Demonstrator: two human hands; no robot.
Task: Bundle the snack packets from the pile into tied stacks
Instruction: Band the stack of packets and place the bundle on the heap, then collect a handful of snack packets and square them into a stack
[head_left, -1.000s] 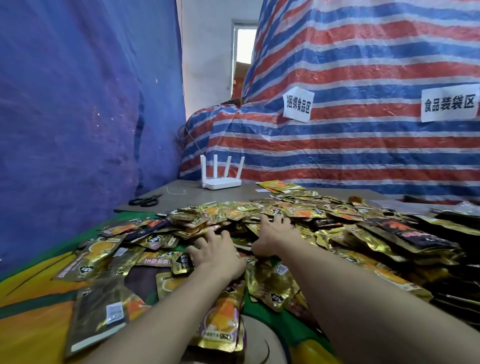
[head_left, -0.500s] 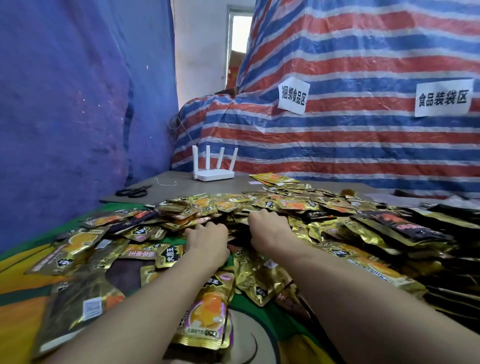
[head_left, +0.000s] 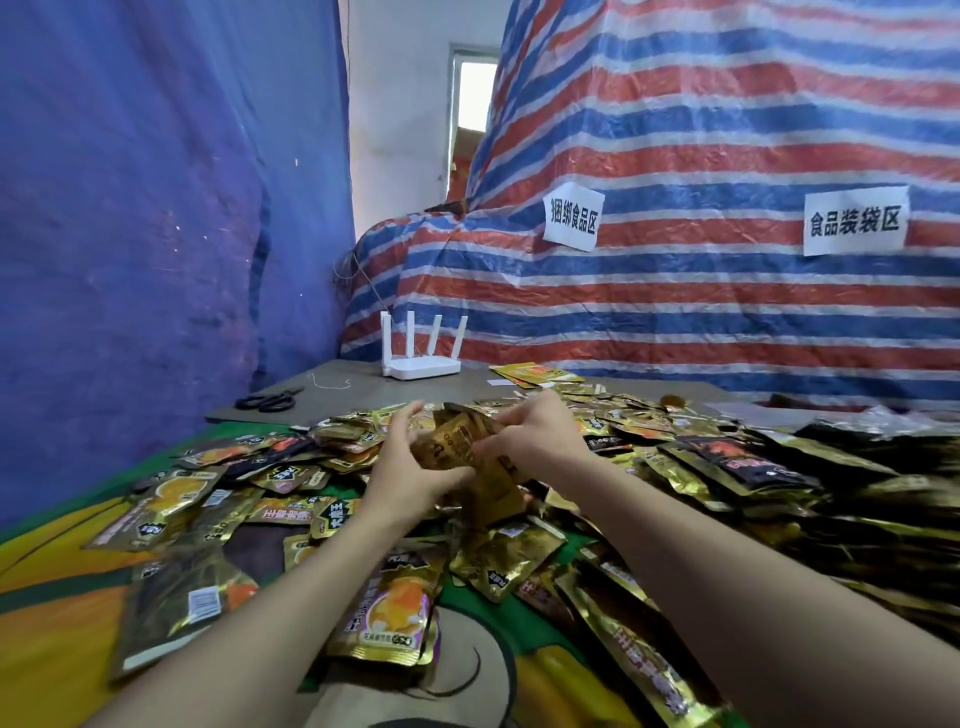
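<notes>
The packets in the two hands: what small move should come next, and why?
Probably square them up. The left hand and right hand grip a few gold packets above the pile, and these sit fanned and uneven, so aligning their edges into a neat stack likely comes before any tying.

1 wide-angle camera, worn on the person's head, looks forward and slightly down, close over the heap of gold foil snack packets on the grey worktop. It faces the red, white and blue striped tarpaulin; a blue fabric wall fills the left.
</notes>
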